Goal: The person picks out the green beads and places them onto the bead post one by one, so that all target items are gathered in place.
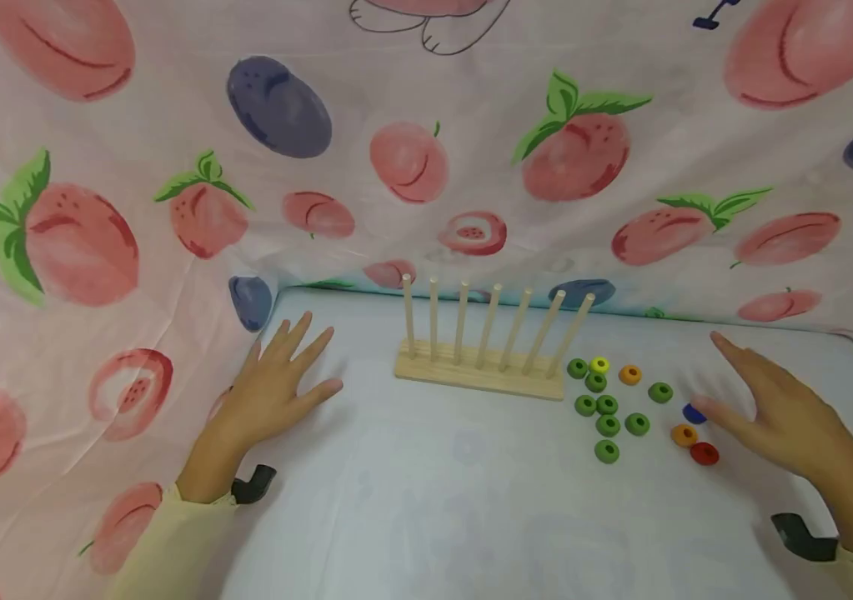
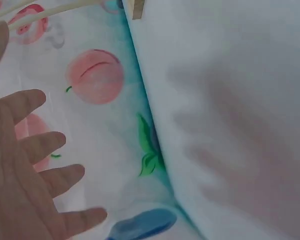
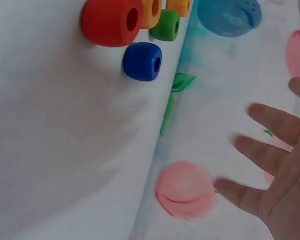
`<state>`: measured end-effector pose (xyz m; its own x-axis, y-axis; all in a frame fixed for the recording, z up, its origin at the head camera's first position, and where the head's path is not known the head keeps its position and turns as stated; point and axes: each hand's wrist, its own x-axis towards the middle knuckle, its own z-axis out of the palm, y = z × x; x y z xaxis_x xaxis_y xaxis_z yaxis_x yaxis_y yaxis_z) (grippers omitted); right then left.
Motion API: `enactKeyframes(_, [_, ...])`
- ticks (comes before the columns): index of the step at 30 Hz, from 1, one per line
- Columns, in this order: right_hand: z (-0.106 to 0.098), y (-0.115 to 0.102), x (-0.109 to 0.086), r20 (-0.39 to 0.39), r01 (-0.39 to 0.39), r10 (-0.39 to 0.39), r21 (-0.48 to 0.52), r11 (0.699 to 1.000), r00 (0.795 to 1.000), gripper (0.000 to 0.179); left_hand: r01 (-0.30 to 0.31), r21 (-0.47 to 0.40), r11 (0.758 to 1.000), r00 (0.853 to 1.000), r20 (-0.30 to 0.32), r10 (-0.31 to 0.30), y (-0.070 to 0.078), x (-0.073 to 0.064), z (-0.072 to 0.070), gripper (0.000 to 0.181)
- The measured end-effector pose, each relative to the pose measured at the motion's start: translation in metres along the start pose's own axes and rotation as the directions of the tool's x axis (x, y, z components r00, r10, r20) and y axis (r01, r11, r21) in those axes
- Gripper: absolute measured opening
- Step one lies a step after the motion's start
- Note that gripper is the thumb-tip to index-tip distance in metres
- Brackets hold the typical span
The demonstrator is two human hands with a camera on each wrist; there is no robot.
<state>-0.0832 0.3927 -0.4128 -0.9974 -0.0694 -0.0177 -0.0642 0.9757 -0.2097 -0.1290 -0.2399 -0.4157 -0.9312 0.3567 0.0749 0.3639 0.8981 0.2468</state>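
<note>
A wooden peg rack (image 1: 479, 379) with a row of several upright dowels stands toward the back of the white table. My left hand (image 1: 268, 396) hovers to its left, fingers spread, holding nothing. Over the table's right side, my right hand (image 1: 786, 412) is held with straight fingers and nothing in it. Its thumb overlaps a blue bead (image 1: 694, 413) in the head view; in the right wrist view that blue bead (image 3: 143, 62) stands apart from the hand. Near it lie a red bead (image 1: 704, 454) and an orange bead (image 1: 684, 436). Several green beads (image 1: 607, 452) lie right of the rack.
A yellow bead (image 1: 600, 365) and another orange bead (image 1: 630, 375) lie close to the rack's right end. Behind and to the left of the white tabletop (image 1: 426, 500) hangs a fruit-printed cloth (image 1: 471, 108). Black straps (image 1: 805, 537) show at both wrists.
</note>
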Motion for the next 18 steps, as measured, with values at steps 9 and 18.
enactKeyframes(9, [0.015, 0.01, 0.025, 0.17, 0.014, -0.035, 0.124, 0.992, 0.985, 0.079, 0.022, -0.458, 0.889, 0.997, 0.071, 0.012, 0.008, 0.041, 0.037, 0.066])
enactKeyframes(18, [0.038, 0.011, 0.04, 0.207, 0.003, -0.042, 0.186, 0.983, 0.978, 0.077, 0.029, -0.541, 0.841, 0.995, 0.094, 0.026, 0.019, 0.071, 0.074, 0.066])
